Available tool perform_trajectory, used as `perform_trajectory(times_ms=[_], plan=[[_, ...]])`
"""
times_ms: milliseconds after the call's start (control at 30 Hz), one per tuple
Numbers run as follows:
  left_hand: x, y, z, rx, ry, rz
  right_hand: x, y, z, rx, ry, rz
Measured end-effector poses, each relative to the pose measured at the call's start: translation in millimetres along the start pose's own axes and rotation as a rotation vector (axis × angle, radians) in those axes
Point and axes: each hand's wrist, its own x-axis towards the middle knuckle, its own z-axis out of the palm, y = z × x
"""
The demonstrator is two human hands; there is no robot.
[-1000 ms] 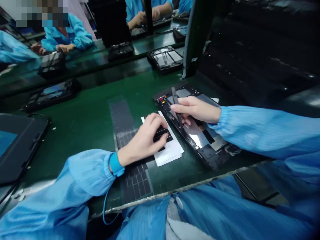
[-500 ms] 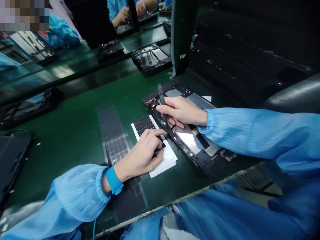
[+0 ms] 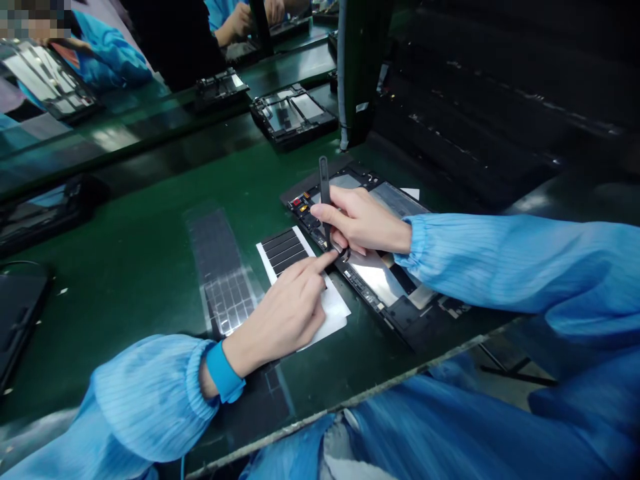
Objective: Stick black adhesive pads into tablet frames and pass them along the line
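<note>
My right hand (image 3: 363,217) grips slim black tweezers (image 3: 325,183) upright, their lower end hidden by my fingers over an opened tablet (image 3: 380,287). The tablet lies face down, showing circuit boards, a red and yellow connector area and silvery panels. My left hand (image 3: 290,310) stretches its index finger to the tablet's near-left edge, close to the tweezers' lower end, with its other fingers loosely curled. It holds nothing that I can see. Beneath it lies a white sheet of black adhesive strips (image 3: 285,250), partly covered by the hand.
Left of the sheet, a clear-taped dark strip with a grid (image 3: 227,293) lies on the green table (image 3: 145,267). Another opened device (image 3: 293,113) sits behind by a grey post (image 3: 343,80). Dark devices (image 3: 20,313) stand at left. Co-workers' hands (image 3: 240,23) are at the far side.
My left index finger has straightened and moved up and right along the tablet edge toward the tweezers. The tweezers stand slightly more upright. The whole view has shifted a little.
</note>
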Motion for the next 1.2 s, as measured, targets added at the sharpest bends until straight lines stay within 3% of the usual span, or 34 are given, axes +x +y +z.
perform_trajectory(times_ms=[167, 267, 467, 700, 800, 900, 1000, 1067, 1133, 1200], plan=[[2.3, 9.6, 1.0, 0.108, -0.042, 0.060, 0.1, 3.9, 0.3, 0.113, -0.030, 0.031], [-1.0, 15.3, 0.1, 0.039, -0.069, 0.088, 0.6, 5.4, -0.1, 0.157, -0.032, 0.039], [-6.3, 22.7, 6.2, -0.181, -0.025, -0.183, 1.4, 5.7, -0.2, 0.178, -0.033, 0.058], [-5.5, 47.7, -4.6, -0.382, -0.098, -0.210, 3.9, 1.7, -4.8, 0.060, 0.045, 0.016], [7.9, 25.8, -17.4, -0.321, -0.057, -0.248, 3.1, -5.2, -31.7, -0.325, 0.266, -0.012], [34.3, -11.7, -27.3, -0.154, 0.036, -0.501, 2.6, -2.8, -61.8, -0.826, 0.368, 0.184], [57.7, -39.6, -30.8, -0.225, -0.210, -0.679, 7.9, 11.1, -74.2, -1.058, 0.131, 0.460], [65.7, -46.0, -30.1, -0.300, -0.322, -0.691, 13.5, 21.2, -73.9, -1.076, -0.027, 0.508], [68.7, -44.4, -27.5, -0.346, -0.292, -0.678, 18.6, 28.8, -73.9, -1.070, -0.060, 0.489], [70.9, -39.2, -24.3, -0.487, -0.226, -0.685, 22.7, 34.0, -77.6, -1.034, -0.014, 0.485]])
